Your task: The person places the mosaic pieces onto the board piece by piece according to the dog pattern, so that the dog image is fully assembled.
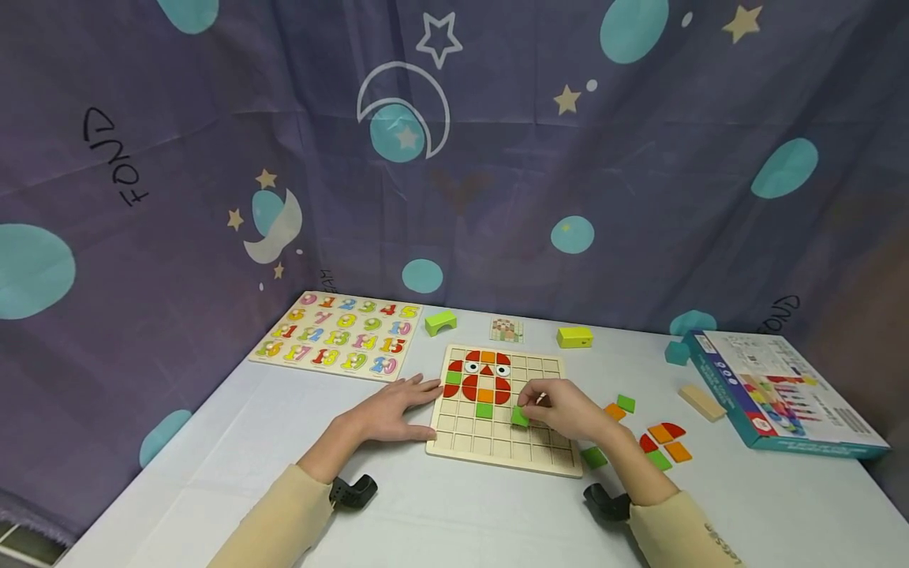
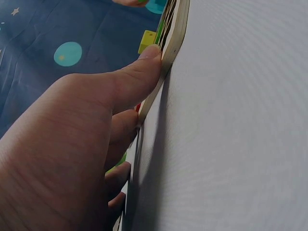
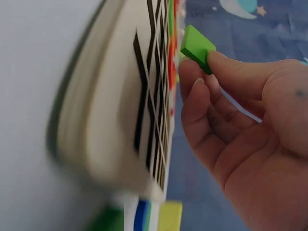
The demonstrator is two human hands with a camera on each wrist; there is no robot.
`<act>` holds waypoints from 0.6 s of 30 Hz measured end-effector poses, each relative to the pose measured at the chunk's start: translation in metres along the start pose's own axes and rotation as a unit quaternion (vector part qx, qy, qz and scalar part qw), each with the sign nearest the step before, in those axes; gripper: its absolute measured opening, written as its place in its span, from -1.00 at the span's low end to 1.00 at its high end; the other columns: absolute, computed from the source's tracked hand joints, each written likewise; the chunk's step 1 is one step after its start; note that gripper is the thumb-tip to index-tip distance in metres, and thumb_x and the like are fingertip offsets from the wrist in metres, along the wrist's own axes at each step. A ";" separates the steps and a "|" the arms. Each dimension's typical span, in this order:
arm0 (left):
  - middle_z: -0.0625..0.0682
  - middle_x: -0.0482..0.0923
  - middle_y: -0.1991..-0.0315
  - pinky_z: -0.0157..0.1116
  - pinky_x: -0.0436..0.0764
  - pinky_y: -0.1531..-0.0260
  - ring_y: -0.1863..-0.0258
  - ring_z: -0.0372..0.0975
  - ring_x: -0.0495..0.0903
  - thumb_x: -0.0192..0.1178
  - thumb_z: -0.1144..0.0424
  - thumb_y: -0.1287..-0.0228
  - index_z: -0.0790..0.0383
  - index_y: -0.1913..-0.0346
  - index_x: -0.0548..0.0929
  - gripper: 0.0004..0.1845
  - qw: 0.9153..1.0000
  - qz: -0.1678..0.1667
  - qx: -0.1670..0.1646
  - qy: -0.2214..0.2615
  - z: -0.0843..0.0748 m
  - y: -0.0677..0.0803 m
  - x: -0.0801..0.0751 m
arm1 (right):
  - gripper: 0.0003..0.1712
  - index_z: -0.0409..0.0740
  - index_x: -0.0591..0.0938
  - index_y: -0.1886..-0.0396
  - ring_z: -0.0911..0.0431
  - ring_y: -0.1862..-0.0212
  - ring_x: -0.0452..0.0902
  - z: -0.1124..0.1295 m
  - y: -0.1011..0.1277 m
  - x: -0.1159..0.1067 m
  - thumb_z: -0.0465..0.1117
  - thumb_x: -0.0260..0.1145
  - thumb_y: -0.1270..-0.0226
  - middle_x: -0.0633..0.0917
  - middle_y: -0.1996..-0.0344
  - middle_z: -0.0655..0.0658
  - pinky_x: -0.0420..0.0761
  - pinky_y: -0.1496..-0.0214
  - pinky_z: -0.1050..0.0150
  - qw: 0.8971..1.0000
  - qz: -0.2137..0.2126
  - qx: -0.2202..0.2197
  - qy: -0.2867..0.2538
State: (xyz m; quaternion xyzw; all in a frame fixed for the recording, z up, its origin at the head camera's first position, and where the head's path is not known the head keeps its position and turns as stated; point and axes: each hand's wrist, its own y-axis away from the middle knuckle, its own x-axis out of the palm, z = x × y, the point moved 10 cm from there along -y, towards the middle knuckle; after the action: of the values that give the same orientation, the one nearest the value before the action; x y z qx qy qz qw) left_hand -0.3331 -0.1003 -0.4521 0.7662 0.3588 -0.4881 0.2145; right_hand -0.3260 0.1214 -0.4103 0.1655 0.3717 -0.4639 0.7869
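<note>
A wooden grid board (image 1: 454, 443) lies on the table with red, orange and green tiles set in its upper left cells, two of them bearing eyes. My left hand (image 1: 392, 410) rests at the board's left edge; in the left wrist view the thumb (image 2: 137, 77) touches the board's side and the fingers lie along it. My right hand (image 1: 568, 409) pinches a green square tile (image 3: 196, 45) between thumb and fingertips over the board's middle. In the right wrist view the tile is tilted and held apart from the grid. A placed green tile (image 1: 484, 410) sits just left of it.
Loose tiles lie right of the board, among them an orange one (image 1: 678, 451) and a green one (image 1: 593, 457). A number puzzle (image 1: 341, 335), green blocks (image 1: 574, 338), a pattern card (image 1: 506, 329), a wooden block (image 1: 702, 402) and a flat box (image 1: 788, 394) stand around.
</note>
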 end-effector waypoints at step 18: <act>-0.12 0.14 -0.56 0.05 0.00 -0.49 -0.57 0.00 -0.04 0.25 -0.30 -0.25 0.04 -0.53 0.34 -0.12 1.000 0.002 -0.009 -0.003 0.003 0.000 0.002 | -0.95 -0.12 0.69 0.30 0.17 0.35 0.48 0.027 -0.031 0.041 -0.34 0.41 -0.33 0.60 0.46 0.12 0.54 0.26 0.28 0.999 0.031 -0.019 0.026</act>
State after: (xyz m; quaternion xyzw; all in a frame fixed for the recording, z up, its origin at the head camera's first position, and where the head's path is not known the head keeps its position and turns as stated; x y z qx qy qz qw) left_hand -0.3348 -0.1017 -0.4550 0.7630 0.3614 -0.4869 0.2238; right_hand -0.3291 0.0640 -0.4197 0.1737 0.3960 -0.4277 0.7938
